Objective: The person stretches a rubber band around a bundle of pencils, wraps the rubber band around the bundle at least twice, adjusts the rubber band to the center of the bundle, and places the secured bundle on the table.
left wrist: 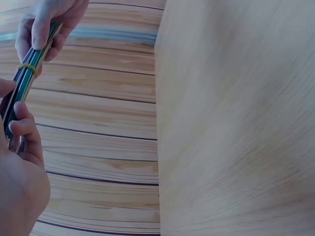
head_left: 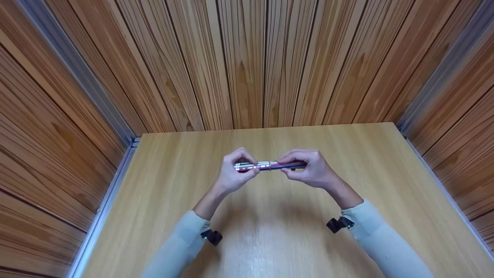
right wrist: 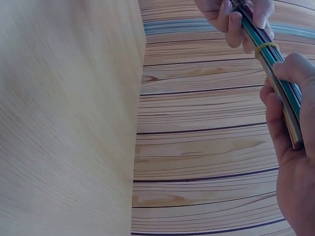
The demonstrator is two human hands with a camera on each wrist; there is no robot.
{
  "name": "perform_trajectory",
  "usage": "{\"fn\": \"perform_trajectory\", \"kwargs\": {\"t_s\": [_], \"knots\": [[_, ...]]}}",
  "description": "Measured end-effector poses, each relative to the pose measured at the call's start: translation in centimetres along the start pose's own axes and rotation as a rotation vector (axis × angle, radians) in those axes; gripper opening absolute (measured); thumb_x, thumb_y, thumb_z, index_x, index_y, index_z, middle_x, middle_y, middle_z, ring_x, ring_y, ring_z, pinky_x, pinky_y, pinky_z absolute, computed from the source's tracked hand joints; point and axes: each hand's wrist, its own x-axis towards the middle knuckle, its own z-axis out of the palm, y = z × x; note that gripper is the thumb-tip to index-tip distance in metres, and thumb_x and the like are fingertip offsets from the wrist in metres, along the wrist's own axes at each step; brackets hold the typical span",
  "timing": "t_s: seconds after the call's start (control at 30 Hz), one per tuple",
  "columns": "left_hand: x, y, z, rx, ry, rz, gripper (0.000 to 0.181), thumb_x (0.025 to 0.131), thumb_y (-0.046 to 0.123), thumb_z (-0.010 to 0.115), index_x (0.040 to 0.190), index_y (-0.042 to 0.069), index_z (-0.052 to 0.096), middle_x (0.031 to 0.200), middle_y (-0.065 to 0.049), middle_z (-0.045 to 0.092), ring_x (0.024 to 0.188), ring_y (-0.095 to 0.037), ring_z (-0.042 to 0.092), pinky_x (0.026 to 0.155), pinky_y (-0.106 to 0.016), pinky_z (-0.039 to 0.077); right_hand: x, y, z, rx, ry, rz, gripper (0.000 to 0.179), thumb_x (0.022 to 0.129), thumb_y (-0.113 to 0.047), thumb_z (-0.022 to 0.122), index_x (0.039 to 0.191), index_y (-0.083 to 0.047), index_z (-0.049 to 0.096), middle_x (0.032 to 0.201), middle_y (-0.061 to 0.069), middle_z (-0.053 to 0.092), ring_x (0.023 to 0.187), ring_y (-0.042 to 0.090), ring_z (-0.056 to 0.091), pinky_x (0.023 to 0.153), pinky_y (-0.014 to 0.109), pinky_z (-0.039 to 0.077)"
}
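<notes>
A bundle of slim, many-coloured pencils (head_left: 264, 166) is held level above the table between both hands. A yellowish rubber band (right wrist: 267, 48) goes round its middle. My left hand (head_left: 233, 174) grips the left end, thumb on the near side and fingers on the far side. At the other end, my right hand (head_left: 312, 168) pinches the bundle in the same way. Green, dark and tan pencils show in both wrist views, and the band (left wrist: 28, 67) sits in the gap between the hands. Parts of both ends are hidden by the fingers.
The light wooden table (head_left: 185, 154) spreads under the hands. Wood-plank walls (head_left: 247, 69) rise behind it and at both sides, with metal rails (head_left: 112, 193) along the edges. Small black cameras (head_left: 212, 236) sit on the sleeved wrists.
</notes>
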Motion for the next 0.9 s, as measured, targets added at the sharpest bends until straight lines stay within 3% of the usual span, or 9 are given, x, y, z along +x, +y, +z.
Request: {"fn": "perform_trajectory", "kwargs": {"t_s": [0.17, 0.5, 0.7, 0.9], "knots": [[1.2, 0.5, -0.3, -0.015, -0.008, -0.043, 0.014, 0.094, -0.005, 0.080, 0.105, -0.008, 0.072, 0.098, -0.011, 0.067, 0.083, -0.010, 0.064, 0.073, -0.023, 0.055, 0.5, 0.2, -0.2, -0.028, 0.040, -0.006, 0.032, 0.085, 0.021, 0.082, 0.113, 0.005, 0.084, 0.107, 0.026, 0.084, 0.102, 0.002, 0.078, 0.089, 0.018, 0.065], [2.3, 0.3, -1.0, 0.033, -0.064, -0.022, 0.018, 0.096, -0.001, 0.081, 0.110, -0.009, 0.072, 0.107, -0.025, 0.070, 0.089, -0.013, 0.067, 0.079, -0.024, 0.058, 0.9, 0.7, -0.7, -0.002, 0.053, 0.096, 0.030, 0.087, 0.018, 0.084, 0.114, 0.005, 0.085, 0.112, 0.027, 0.083, 0.105, 0.000, 0.078, 0.091, 0.019, 0.065], [2.4, -0.7, -1.8, 0.138, -0.106, -0.092, 0.019, 0.098, 0.002, 0.083, 0.116, -0.002, 0.078, 0.117, -0.024, 0.074, 0.099, -0.017, 0.069, 0.086, -0.024, 0.059, 0.7, 2.0, -0.7, 0.005, 0.032, 0.239, 0.028, 0.092, 0.011, 0.084, 0.118, 0.000, 0.086, 0.117, 0.024, 0.083, 0.104, 0.003, 0.078, 0.091, 0.019, 0.065], [2.3, -1.7, -2.1, 0.202, -0.117, -0.183, 0.020, 0.099, 0.006, 0.084, 0.118, 0.004, 0.082, 0.119, -0.020, 0.077, 0.102, -0.024, 0.073, 0.088, -0.026, 0.060, 0.0, 3.5, -0.4, 0.008, 0.001, 0.334, 0.025, 0.096, 0.003, 0.084, 0.120, -0.004, 0.086, 0.120, 0.020, 0.083, 0.105, 0.018, 0.081, 0.090, 0.021, 0.065]]}}
